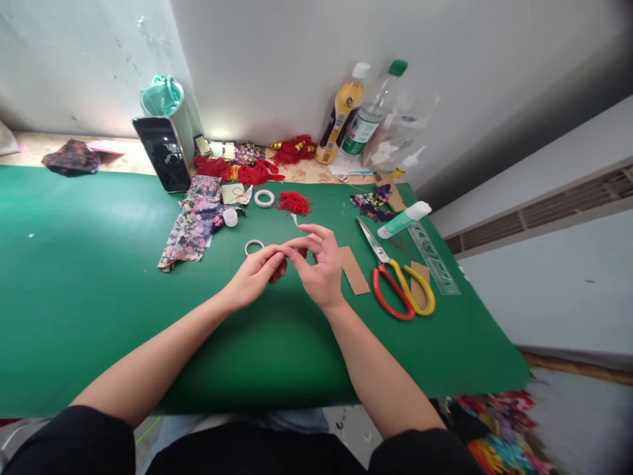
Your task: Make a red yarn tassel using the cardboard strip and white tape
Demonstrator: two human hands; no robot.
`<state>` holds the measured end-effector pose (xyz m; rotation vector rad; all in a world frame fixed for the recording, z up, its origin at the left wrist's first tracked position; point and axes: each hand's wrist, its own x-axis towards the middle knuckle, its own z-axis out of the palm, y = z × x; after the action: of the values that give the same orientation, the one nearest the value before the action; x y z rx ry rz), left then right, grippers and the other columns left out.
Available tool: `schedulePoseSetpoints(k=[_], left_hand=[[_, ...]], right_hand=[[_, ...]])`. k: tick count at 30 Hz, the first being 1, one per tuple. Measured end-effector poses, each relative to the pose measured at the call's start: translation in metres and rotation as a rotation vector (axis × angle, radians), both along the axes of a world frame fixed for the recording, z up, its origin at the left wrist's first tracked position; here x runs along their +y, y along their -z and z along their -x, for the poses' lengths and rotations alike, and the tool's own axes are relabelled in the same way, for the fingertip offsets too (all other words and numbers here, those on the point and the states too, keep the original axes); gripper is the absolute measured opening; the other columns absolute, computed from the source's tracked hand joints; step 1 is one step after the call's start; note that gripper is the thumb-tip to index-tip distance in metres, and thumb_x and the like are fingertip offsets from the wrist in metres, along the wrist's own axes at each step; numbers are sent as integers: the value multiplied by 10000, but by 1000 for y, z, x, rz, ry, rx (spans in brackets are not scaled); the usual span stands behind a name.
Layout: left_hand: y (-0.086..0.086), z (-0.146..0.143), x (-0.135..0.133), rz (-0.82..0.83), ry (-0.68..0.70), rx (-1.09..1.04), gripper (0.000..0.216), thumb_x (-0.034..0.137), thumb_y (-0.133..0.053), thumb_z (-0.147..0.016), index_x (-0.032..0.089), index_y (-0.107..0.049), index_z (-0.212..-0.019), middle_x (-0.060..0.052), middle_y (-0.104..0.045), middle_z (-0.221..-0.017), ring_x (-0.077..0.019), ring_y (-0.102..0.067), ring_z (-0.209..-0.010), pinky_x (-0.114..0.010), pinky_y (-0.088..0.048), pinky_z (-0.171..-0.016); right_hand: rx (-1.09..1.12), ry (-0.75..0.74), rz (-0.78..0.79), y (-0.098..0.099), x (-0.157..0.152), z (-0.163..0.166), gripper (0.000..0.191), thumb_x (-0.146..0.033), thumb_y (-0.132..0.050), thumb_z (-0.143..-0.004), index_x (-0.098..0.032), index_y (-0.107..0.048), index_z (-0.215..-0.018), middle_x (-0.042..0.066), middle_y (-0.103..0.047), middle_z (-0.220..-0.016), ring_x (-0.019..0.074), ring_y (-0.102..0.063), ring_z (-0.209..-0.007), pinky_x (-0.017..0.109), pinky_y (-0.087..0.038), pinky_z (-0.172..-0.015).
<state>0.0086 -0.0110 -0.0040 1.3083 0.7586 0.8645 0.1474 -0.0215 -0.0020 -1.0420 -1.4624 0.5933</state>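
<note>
My left hand [258, 274] is closed in a pinch over the green table, its thumb pressed to the curled fingers. My right hand [319, 267] meets it there, with thumb and a finger at the same spot and another finger stretched out. Whatever lies between the fingertips is hidden or too small to name. A small white strip [295, 220] shows at the tip of the stretched right finger. Just beyond it lies a red tassel [295, 202]. A thin white ring [246, 248], perhaps a tape roll, lies beside my left hand, and a roll of white tape [264, 191] lies farther back.
Right of my hands are a cardboard strip [354, 271], scissors [380, 253] with red and yellow handles, a glue stick [403, 220] and a clear ruler [432, 257]. Floral fabric [194, 224] and a leaning phone [163, 155] are at left. Two bottles [341, 115] stand behind.
</note>
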Motion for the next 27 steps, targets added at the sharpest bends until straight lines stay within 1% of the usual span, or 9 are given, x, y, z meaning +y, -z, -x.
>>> schedulePoseSetpoints(k=[4, 7, 11, 16, 20, 27], left_hand=[[-2, 0, 1, 11, 7, -1, 490, 653, -547, -808, 163, -530, -806, 41, -432, -603, -79, -385, -532, -236, -310, -491], [-2, -1, 1, 45, 6, -14, 487, 650, -564, -797, 165, -521, -789, 48, -404, -600, -74, -366, -525, -235, -292, -488], [-1, -1, 0, 63, 2, -25, 487, 653, -577, -782, 170, -521, -770, 52, -385, -595, -75, -348, -528, -240, -298, -500], [0, -1, 0, 72, -8, -51, 468, 632, -591, -784, 168, -543, -805, 51, -387, -598, -79, -351, -536, -234, -299, -502], [1, -1, 0, 47, -26, -35, 464, 633, -582, -791, 171, -532, -796, 46, -395, -619, -80, -358, -540, -236, -309, -504], [5, -2, -1, -36, -40, 51, 450, 623, -497, -848, 179, -509, -778, 39, -410, -617, -94, -371, -557, -257, -330, -525]], right_hand=[[-3, 16, -28, 0, -1, 0, 306, -203, -662, -826, -260, -499, -1079, -47, -739, -764, 119, -655, -678, 272, -486, -627], [3, 28, -24, 1, -1, 0, 311, -196, -663, -824, -260, -499, -1080, -46, -738, -769, 117, -656, -679, 266, -483, -617], [20, 44, -6, 3, 0, 1, 323, -216, -666, -822, -261, -492, -1090, -42, -737, -774, 117, -647, -665, 276, -492, -628], [38, 40, -6, 3, 0, 1, 309, -212, -670, -819, -263, -499, -1071, -48, -733, -763, 111, -638, -646, 263, -483, -611], [48, 56, -1, 2, -1, 2, 309, -214, -675, -814, -255, -502, -1067, -45, -731, -757, 106, -618, -621, 259, -473, -595], [48, 79, 6, 3, -1, 2, 301, -239, -672, -813, -251, -497, -1059, -45, -728, -742, 106, -596, -584, 261, -460, -571]])
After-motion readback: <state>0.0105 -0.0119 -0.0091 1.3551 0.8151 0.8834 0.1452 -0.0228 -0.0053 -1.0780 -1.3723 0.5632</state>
